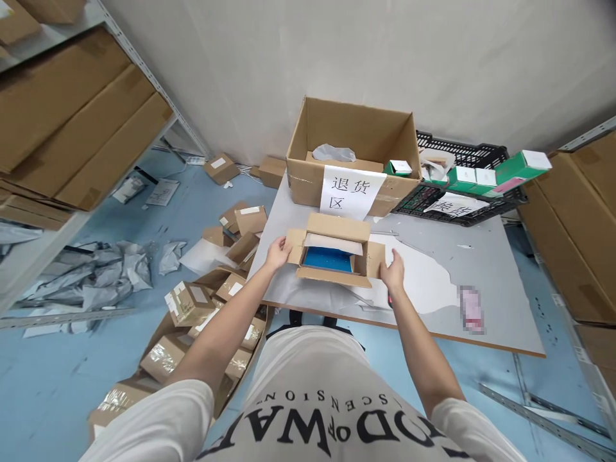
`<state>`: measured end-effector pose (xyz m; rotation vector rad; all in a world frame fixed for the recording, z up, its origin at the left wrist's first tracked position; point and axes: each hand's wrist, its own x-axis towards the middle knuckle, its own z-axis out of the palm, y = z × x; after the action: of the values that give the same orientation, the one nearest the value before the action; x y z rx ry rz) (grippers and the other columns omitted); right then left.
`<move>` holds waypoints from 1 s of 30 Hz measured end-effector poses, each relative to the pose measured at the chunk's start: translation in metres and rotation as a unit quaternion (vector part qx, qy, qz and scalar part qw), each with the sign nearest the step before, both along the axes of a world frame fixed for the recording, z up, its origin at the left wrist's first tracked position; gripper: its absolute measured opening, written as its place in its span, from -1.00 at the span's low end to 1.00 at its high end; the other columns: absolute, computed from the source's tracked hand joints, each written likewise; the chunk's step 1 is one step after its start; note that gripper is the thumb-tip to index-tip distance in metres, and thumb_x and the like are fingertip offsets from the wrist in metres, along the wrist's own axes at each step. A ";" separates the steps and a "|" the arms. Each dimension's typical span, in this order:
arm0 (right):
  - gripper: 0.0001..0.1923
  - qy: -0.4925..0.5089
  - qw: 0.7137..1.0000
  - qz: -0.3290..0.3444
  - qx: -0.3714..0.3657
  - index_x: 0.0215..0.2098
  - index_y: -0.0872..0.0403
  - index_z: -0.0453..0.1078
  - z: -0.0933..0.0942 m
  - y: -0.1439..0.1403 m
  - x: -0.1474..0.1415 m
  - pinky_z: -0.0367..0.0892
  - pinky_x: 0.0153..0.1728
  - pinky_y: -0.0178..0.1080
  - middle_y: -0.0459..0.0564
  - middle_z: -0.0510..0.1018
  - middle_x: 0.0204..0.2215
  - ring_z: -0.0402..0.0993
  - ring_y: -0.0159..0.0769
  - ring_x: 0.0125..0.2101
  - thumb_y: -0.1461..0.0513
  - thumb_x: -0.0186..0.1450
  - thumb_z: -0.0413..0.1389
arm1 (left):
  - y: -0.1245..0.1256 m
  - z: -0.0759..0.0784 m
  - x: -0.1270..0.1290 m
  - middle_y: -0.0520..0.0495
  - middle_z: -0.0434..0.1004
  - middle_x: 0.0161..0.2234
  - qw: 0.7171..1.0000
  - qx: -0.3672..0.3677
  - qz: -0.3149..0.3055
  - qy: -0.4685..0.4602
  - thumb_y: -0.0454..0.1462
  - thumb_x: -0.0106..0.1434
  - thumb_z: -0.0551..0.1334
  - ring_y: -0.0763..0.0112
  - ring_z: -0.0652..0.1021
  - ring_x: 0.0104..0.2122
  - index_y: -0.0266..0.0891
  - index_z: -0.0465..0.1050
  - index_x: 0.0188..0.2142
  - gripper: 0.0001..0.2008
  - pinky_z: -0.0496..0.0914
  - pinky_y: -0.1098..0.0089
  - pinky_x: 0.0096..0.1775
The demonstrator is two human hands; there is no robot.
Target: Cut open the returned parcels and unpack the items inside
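A small cardboard box (pixel 332 280) lies on the table in front of me with its flaps spread. Inside it a flat blue item (pixel 328 259) shows below a strip of pale packing paper (pixel 333 244). My left hand (pixel 278 254) pinches the edge of the left flap. On the opposite side my right hand (pixel 393 274) touches the right flap, its upper finger stretched out and apart from the cardboard. Partly hidden by the right wrist is a small red and black object (pixel 389 299), too covered to name.
Behind stands a large open carton (pixel 353 128) with a paper sign, beside a black crate (pixel 464 215) holding green-and-white boxes (pixel 517 173). A pixelated pink item (pixel 471 309) lies on the grey table (pixel 510 276). Parcels (pixel 166 356) fill a carton at left; shelves flank both sides.
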<state>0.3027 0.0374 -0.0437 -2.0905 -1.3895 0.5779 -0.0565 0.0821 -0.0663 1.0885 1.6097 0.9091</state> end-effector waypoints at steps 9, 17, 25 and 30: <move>-0.34 -0.233 0.819 0.519 -0.071 0.17 0.13 0.15 0.059 0.071 -0.092 0.27 -0.02 -0.12 0.19 0.36 0.05 0.36 -0.06 -0.02 0.29 0.12 0.20 | -0.011 0.054 0.018 -0.26 -0.13 0.31 0.834 0.217 -0.260 0.436 -0.27 0.23 0.12 0.05 -0.12 0.30 -0.28 0.05 0.24 -0.41 -0.22 -0.12 0.21; -0.28 -0.323 0.813 0.473 -0.101 0.12 0.19 0.12 0.025 0.070 -0.105 0.22 -0.03 -0.07 0.24 0.28 0.00 0.24 0.02 -0.01 0.19 0.06 0.26 | -0.021 0.044 0.022 -0.30 -0.12 0.31 0.828 0.147 -0.339 0.421 -0.21 0.24 0.11 0.14 -0.05 0.30 -0.34 -0.17 0.30 -0.28 -0.11 -0.02 0.21; -0.22 -0.157 0.785 0.543 -0.253 0.23 0.18 0.08 0.007 0.062 -0.102 0.06 0.14 -0.14 0.26 0.11 0.22 0.06 -0.05 0.21 0.05 0.14 0.18 | -0.029 0.032 0.019 -0.27 -0.11 0.31 0.841 0.108 -0.345 0.402 -0.20 0.28 0.02 0.18 -0.03 0.29 -0.33 -0.17 0.30 -0.35 -0.07 0.01 0.21; -0.20 0.012 0.805 0.412 -0.426 0.21 0.03 0.19 -0.003 0.068 -0.084 -0.07 0.19 -0.04 0.10 0.05 0.29 -0.04 -0.05 0.26 -0.22 0.14 0.02 | -0.028 0.033 0.021 -0.25 -0.15 0.32 0.852 0.088 -0.345 0.383 -0.12 0.33 -0.06 0.19 -0.02 0.29 -0.31 -0.16 0.30 -0.38 -0.03 -0.01 0.19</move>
<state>0.2184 0.1056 -0.0466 -1.9026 -2.3076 1.8623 -0.0359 0.0539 -0.0333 2.1634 1.5229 0.1092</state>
